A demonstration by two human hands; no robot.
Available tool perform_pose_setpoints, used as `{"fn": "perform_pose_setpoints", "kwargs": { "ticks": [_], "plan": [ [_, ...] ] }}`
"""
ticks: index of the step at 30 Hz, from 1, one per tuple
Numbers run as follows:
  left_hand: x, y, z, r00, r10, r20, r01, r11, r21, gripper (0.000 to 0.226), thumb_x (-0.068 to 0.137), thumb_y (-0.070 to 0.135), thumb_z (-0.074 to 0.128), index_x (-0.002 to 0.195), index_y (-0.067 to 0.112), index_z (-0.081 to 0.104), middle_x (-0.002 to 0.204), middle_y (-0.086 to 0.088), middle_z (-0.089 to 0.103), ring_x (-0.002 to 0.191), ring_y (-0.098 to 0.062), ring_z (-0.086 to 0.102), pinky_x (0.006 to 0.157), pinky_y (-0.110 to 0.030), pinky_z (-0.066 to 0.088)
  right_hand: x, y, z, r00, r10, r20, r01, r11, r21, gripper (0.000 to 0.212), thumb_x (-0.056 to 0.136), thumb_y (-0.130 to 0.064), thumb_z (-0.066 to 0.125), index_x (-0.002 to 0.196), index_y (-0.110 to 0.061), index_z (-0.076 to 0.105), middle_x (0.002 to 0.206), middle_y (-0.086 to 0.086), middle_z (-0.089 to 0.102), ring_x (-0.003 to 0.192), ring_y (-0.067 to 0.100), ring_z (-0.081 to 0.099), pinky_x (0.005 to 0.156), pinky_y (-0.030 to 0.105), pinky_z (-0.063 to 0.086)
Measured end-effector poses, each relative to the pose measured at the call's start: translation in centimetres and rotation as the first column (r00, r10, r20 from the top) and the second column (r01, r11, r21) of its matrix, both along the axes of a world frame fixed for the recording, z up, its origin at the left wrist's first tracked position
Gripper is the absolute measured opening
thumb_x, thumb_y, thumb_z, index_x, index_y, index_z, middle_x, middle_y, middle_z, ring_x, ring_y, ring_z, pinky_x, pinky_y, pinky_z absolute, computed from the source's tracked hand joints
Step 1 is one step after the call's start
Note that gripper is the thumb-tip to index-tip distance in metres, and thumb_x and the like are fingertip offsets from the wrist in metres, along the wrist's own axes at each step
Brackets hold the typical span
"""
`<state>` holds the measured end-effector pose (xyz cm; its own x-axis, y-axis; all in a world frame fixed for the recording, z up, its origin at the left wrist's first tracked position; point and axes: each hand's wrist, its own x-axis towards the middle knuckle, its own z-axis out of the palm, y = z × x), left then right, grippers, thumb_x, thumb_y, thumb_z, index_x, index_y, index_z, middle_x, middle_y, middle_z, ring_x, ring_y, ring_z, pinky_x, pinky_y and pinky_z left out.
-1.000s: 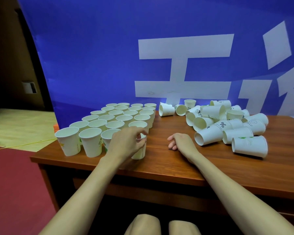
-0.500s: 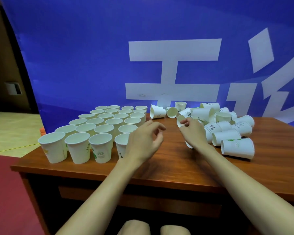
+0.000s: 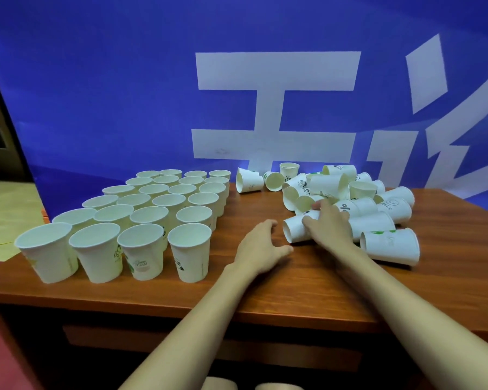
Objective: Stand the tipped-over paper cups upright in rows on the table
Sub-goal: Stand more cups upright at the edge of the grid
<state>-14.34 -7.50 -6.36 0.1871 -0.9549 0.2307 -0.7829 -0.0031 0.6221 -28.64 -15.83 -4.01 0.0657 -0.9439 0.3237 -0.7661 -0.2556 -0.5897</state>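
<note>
**Right hand on a tipped cup, left hand spread beside it**

The right hand (image 3: 328, 225) lies over a tipped-over paper cup (image 3: 295, 230) at the near edge of the pile of fallen cups (image 3: 350, 195), fingers curled round its side; the cup lies on the table (image 3: 254, 288) with its mouth facing left. The left hand (image 3: 261, 247) hovers just beside that mouth, fingers spread and relaxed, thumb stretched toward the cup, holding nothing. On the left part of the table the upright cups (image 3: 152, 209) stand in rows of four. Behind the table hangs a blue banner (image 3: 124, 80) with large white characters.
</note>
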Motion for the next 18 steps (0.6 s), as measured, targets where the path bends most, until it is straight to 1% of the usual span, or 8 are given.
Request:
{"fn": "perform_pose_setpoints", "kwargs": {
  "ticks": [3,6,7,9,12,15,16,18],
  "plan": [
    [-0.1,-0.7,0.1,0.993,0.108,0.038,-0.103,0.989,-0.11,0.076,0.079,0.041,0.073,0.143,0.024,0.037,0.144,0.004,0.045,0.128,-0.023,0.045,0.101,-0.037,0.04,1.4,0.1,0.2,0.981,0.137,0.138,-0.124,0.987,-0.098,0.04,0.084,-0.009,0.049,0.122,-0.017,0.057,0.124,0.005,0.06,0.123,0.031,0.038,0.099,0.039,0.037],
    [0.1,-1.4,0.2,0.985,0.158,0.075,-0.144,0.976,-0.163,0.075,0.08,0.037,0.072,0.143,0.025,0.034,0.144,0.004,0.043,0.124,-0.023,0.047,0.097,-0.037,0.042,2.9,0.4,0.9,0.967,0.22,0.128,-0.202,0.969,-0.14,0.045,0.082,-0.002,0.045,0.123,-0.019,0.055,0.108,-0.005,0.056,0.118,0.026,0.038,0.093,0.034,0.038],
    [0.2,-1.7,0.2,0.983,0.164,0.08,-0.149,0.974,-0.17,0.074,0.08,0.037,0.072,0.143,0.025,0.034,0.143,0.004,0.044,0.123,-0.023,0.049,0.095,-0.037,0.043,3.4,0.3,1.1,0.966,0.238,0.103,-0.22,0.963,-0.155,0.046,0.082,-0.001,0.044,0.123,-0.02,0.055,0.11,-0.007,0.056,0.116,0.025,0.038,0.091,0.032,0.037],
    [0.3,-2.3,0.2,0.982,0.183,0.057,-0.17,0.969,-0.18,0.073,0.08,0.038,0.072,0.142,0.025,0.036,0.138,0.002,0.047,0.12,-0.024,0.052,0.093,-0.037,0.044,4.3,-0.1,1.2,0.959,0.275,0.063,-0.259,0.947,-0.193,0.047,0.08,-0.001,0.045,0.122,-0.021,0.056,0.119,-0.002,0.061,0.113,0.026,0.039,0.091,0.033,0.036],
    [0.4,-3.3,0.2,0.976,0.217,-0.012,-0.216,0.962,-0.168,0.067,0.08,0.041,0.071,0.137,0.025,0.041,0.131,0.002,0.053,0.116,-0.023,0.055,0.088,-0.036,0.045,5.2,-1.1,1.0,0.954,0.299,0.008,-0.292,0.936,-0.195,0.051,0.076,-0.007,0.046,0.123,-0.023,0.055,0.117,0.007,0.06,0.109,0.028,0.042,0.082,0.029,0.029],
    [0.7,-4.2,0.1,0.967,0.245,-0.069,-0.252,0.959,-0.126,0.064,0.08,0.043,0.07,0.134,0.024,0.043,0.127,0.001,0.054,0.114,-0.024,0.056,0.087,-0.036,0.045,5.6,-1.8,0.9,0.92,0.389,0.045,-0.376,0.909,-0.181,0.06,0.064,-0.018,0.04,0.121,-0.027,0.056,0.114,0.008,0.056,0.108,0.023,0.042,0.081,0.027,0.029],
    [0.9,-4.5,0.2,0.964,0.253,-0.08,-0.261,0.959,-0.113,0.063,0.081,0.044,0.069,0.134,0.024,0.043,0.127,0.0,0.054,0.114,-0.025,0.056,0.087,-0.037,0.044,5.7,-2.0,0.9,0.909,0.413,0.059,-0.398,0.9,-0.176,0.06,0.064,-0.018,0.041,0.12,-0.028,0.056,0.112,0.007,0.056,0.108,0.021,0.042,0.08,0.026,0.03],
    [1.2,-5.4,0.4,0.956,0.274,-0.102,-0.284,0.953,-0.102,0.057,0.084,0.045,0.063,0.132,0.023,0.045,0.127,0.0,0.056,0.116,-0.026,0.055,0.088,-0.037,0.044,6.0,-2.7,1.0,0.893,0.442,0.08,-0.425,0.89,-0.166,0.054,0.07,-0.012,0.048,0.121,-0.028,0.058,0.109,0.006,0.057,0.106,0.017,0.042,0.076,0.023,0.03]
  ]
}}
